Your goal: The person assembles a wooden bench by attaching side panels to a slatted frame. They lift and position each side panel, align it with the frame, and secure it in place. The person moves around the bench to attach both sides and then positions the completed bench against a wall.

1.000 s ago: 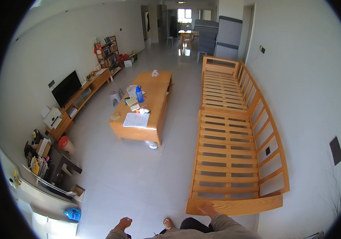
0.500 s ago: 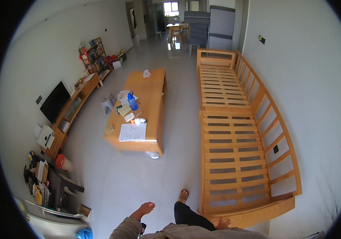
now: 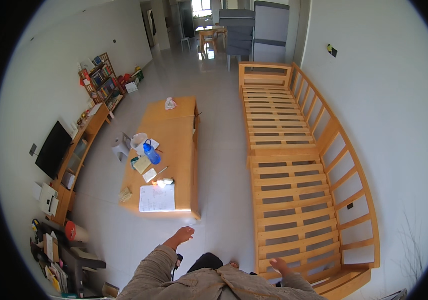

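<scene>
My left hand (image 3: 184, 234) hangs in front of me above the tiled floor, short of the near end of the wooden coffee table (image 3: 179, 120). Its fingers are loosely bent, and I see nothing held in it. My right hand (image 3: 280, 266) is over the near slats of the long slatted wooden sofa frame (image 3: 294, 182), fingers partly stretched and nothing visible in it. Whether it touches the wood I cannot tell. On the table are written sheets of paper (image 3: 157, 198), a blue water bottle (image 3: 151, 152), a notebook (image 3: 142, 164) and a whitish tub (image 3: 139, 142).
Along the left wall stand a low TV cabinet (image 3: 87, 135), a television (image 3: 54, 149), a printer (image 3: 48, 200) and a bookshelf (image 3: 101, 80). A grey stool (image 3: 120, 145) is beside the table. Grey cushions (image 3: 271, 35) are stacked at the back. A dark bench (image 3: 84, 260) stands near left.
I have moved forward, so the table's near end is closer. My right hand has left the sofa frame's end board and is now farther along, over the slats. My left hand has swung forward.
</scene>
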`<state>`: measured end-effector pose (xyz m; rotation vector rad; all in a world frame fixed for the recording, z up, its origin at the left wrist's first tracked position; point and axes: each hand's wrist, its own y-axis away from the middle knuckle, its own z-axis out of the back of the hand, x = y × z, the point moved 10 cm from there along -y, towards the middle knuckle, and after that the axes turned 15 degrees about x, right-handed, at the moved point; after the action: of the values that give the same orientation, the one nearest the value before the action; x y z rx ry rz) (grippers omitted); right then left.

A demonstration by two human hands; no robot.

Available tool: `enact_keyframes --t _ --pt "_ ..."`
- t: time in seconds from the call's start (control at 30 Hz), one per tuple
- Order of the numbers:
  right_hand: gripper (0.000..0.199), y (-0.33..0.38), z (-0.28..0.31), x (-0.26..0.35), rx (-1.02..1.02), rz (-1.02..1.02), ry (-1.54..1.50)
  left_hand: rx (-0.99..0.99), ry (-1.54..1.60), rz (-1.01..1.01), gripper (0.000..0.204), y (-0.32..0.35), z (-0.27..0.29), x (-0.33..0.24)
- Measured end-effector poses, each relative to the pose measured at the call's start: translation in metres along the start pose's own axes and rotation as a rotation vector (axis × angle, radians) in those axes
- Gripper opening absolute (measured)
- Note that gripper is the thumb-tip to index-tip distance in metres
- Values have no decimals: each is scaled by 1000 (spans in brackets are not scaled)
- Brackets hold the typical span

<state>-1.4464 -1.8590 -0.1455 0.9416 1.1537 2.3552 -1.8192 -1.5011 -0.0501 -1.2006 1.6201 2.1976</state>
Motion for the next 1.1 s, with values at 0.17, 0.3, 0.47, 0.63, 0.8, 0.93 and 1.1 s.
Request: enact_keyframes --t 0.17,0.3,0.47,0.63,0.8,0.93,1.1 --pt "43 -77 170 131 -230 244 -198 154 17 8 32 -98 75 -90" --pt "47 -149 241 128 -194 122 -166 90 45 -188 32 -191 168 -182" --pt "55 -225 246 38 69 -21 -184 74 0 -189 29 -276 260 -306" --pt "50 -288 343 57 -23 -197 -246 59 1 -166 31 -373 348 -360" --pt "51 -403 418 59 62 -86 -222 178 84 -83 32 -488 393 -444" --pt "44 -489 587 107 71 59 -260 99 79 21 37 -530 464 -545" --pt "43 -559 874 184 -442 -8 -265 -84 112 -16 25 -563 593 -646"
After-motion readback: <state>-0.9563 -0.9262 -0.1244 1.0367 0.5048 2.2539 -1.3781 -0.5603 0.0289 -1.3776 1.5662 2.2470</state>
